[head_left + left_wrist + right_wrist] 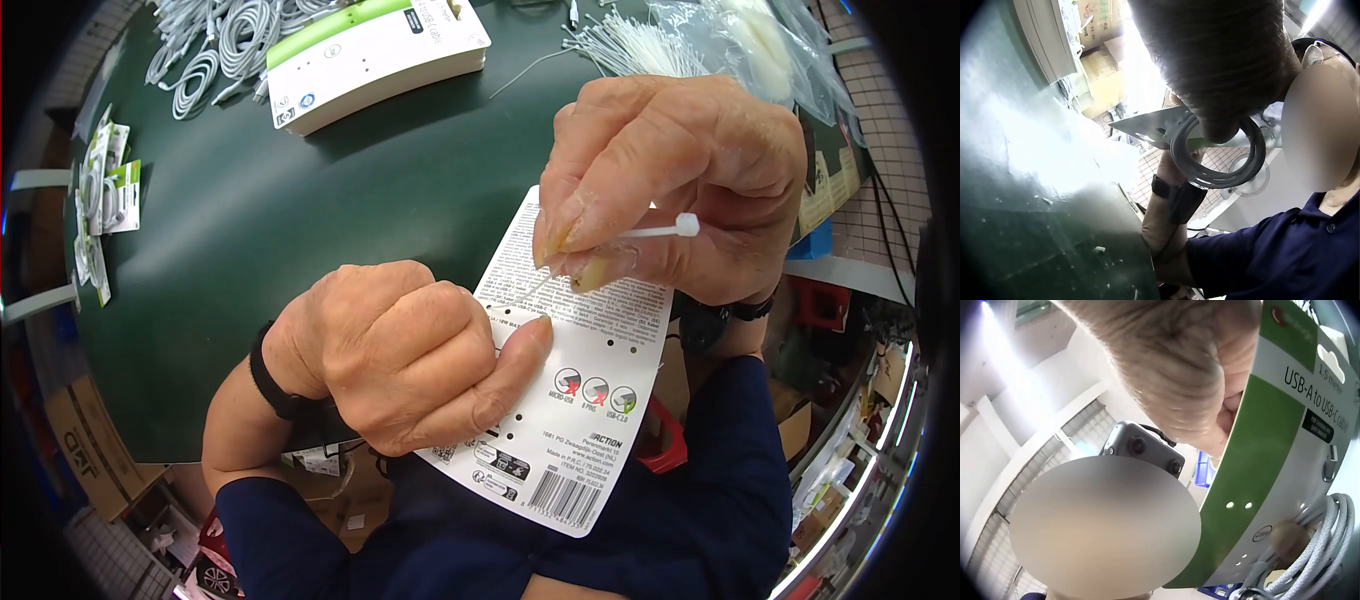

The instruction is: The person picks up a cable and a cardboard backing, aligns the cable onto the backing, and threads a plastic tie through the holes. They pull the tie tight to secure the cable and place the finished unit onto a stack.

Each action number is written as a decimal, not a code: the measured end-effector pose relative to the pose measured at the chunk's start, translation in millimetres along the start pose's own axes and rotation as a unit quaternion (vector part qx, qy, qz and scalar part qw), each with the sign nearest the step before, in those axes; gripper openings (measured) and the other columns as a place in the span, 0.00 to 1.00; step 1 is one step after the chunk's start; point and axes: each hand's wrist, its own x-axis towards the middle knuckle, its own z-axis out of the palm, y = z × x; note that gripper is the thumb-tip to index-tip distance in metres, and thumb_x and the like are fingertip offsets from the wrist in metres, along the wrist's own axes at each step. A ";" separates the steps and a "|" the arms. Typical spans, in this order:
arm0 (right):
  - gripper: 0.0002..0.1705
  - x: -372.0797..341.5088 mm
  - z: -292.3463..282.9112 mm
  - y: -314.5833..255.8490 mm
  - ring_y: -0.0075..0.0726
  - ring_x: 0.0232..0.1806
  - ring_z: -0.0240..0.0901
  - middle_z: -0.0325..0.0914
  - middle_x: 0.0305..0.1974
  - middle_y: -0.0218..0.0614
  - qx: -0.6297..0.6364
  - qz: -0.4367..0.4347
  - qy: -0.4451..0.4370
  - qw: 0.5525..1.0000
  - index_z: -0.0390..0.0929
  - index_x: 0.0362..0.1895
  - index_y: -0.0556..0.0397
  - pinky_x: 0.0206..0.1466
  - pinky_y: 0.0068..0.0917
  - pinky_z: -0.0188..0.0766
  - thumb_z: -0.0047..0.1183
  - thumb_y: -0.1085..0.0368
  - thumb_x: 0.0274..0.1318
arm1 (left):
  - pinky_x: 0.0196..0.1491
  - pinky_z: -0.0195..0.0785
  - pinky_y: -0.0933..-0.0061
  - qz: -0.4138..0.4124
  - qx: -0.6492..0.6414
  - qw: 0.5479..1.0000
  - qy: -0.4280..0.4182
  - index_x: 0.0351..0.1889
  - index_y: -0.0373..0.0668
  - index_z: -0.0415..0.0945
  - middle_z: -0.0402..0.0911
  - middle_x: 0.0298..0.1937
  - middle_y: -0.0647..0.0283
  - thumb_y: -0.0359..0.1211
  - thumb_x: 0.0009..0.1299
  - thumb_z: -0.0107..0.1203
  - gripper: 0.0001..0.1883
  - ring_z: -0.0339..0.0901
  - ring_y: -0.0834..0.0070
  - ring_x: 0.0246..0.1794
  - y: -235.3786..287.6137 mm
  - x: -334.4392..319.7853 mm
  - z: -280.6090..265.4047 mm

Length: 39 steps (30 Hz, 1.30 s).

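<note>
My left hand [410, 350] grips a printed packaging card [590, 450], its thumb lying on the back face with the barcode. A coiled grey USB cable [1329, 544] lies against the card's green and white front, and a fingertip of that hand reaches into the coil. Over the card's upper part, my right hand [680, 170] pinches a white cable tie [686, 225] between thumb and fingers. The tie's square head sticks out to the right, and its thin tail runs down toward small punched holes beside the left thumb.
A stack of packaging cards [390, 70] lies on the green table [220, 320]. Behind it are coiled cables [240, 50]; a bunch of cable ties [640, 50] and clear plastic bags [770, 50] lie at back right. Carded cables [105, 200] sit at the left edge.
</note>
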 end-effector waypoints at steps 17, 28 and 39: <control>0.06 3.8 1.6 -7.6 0.37 0.34 0.86 0.86 0.36 0.42 -0.040 0.111 -0.141 0.983 0.87 0.38 0.60 0.36 0.25 0.80 0.66 0.77 0.55 | 0.21 0.60 0.77 -0.044 -0.021 0.999 -0.005 0.42 0.34 0.84 0.74 0.25 0.68 0.34 0.50 0.67 0.21 0.72 0.78 0.23 4.5 1.7 -1.3; 0.09 5.3 4.5 -14.9 0.29 0.35 0.85 0.86 0.36 0.39 -0.036 0.173 -0.001 0.984 0.85 0.44 0.61 0.36 0.22 0.78 0.67 0.75 0.58 | 0.24 0.69 0.76 -0.101 -0.048 0.993 0.025 0.39 0.34 0.85 0.81 0.31 0.62 0.30 0.48 0.67 0.19 0.79 0.73 0.27 -1.5 11.1 -1.9; 0.14 2.1 -2.1 6.1 0.29 0.35 0.78 0.85 0.36 0.39 -0.323 -0.125 0.190 0.918 0.84 0.47 0.57 0.36 0.23 0.73 0.69 0.77 0.56 | 0.29 0.73 0.78 -0.560 -0.370 0.646 0.363 0.56 0.39 0.79 0.85 0.45 0.63 0.28 0.76 0.61 0.12 0.82 0.78 0.33 -23.6 15.6 6.7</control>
